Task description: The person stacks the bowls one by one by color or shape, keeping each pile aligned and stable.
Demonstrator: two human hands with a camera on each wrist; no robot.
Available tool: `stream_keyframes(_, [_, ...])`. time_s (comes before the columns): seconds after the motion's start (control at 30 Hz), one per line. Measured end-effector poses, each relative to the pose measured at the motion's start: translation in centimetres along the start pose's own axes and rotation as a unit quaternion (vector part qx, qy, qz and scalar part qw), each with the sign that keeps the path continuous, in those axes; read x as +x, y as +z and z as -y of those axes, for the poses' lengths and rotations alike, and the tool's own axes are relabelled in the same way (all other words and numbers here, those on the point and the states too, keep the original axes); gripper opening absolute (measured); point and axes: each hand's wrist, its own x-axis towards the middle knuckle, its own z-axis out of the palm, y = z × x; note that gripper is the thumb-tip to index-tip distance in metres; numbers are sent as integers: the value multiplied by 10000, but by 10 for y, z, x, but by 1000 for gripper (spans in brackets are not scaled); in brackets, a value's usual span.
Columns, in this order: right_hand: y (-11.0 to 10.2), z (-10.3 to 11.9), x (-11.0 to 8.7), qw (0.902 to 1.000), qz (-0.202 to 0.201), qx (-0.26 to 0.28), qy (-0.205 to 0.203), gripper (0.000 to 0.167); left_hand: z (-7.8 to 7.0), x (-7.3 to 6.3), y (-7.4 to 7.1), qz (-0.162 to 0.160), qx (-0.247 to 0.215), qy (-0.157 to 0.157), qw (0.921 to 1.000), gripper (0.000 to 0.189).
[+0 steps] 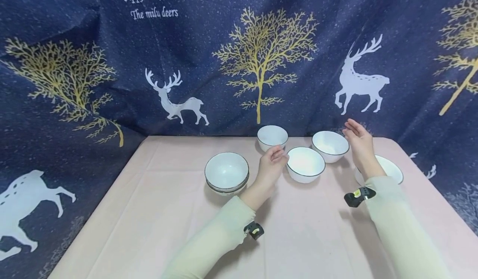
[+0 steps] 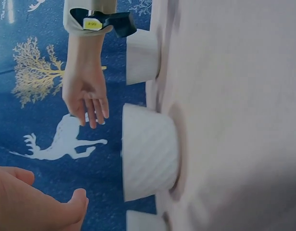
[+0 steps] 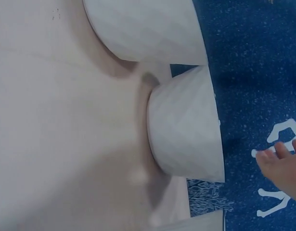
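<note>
My left hand [image 1: 269, 167] is raised between a stack of white bowls [image 1: 226, 171] and a single white bowl [image 1: 306, 165], its fingers loosely bent around nothing. In the left wrist view, that left hand [image 2: 39, 202] appears apart from a textured white bowl [image 2: 150, 151]. My right hand [image 1: 359, 144] hovers to the right of another white bowl [image 1: 330, 145], fingers fairly straight and holding nothing. Behind the right wrist, a further bowl [image 1: 390, 172] is partly hidden. The right wrist view has the right hand [image 3: 285, 168] away from a bowl [image 3: 186, 125].
One more dark-rimmed white bowl [image 1: 272, 135] stands at the table's back edge, its front partly covered by the left hand. A pale pink cloth covers the table [image 1: 149, 221]. Behind it hangs a dark blue curtain [image 1: 209, 55] with deer and trees.
</note>
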Motion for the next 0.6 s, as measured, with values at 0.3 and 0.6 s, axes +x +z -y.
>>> stream_keyframes(0.3, [8,-6,3,9955,-643,-421,551,57,18,8,9,-280,-187,-478,9983,48])
stream_keyframes(0.6, [13,-14,-1,9916,-786,-757,687,60,28,11,14,-479,-280,-834,9950,49])
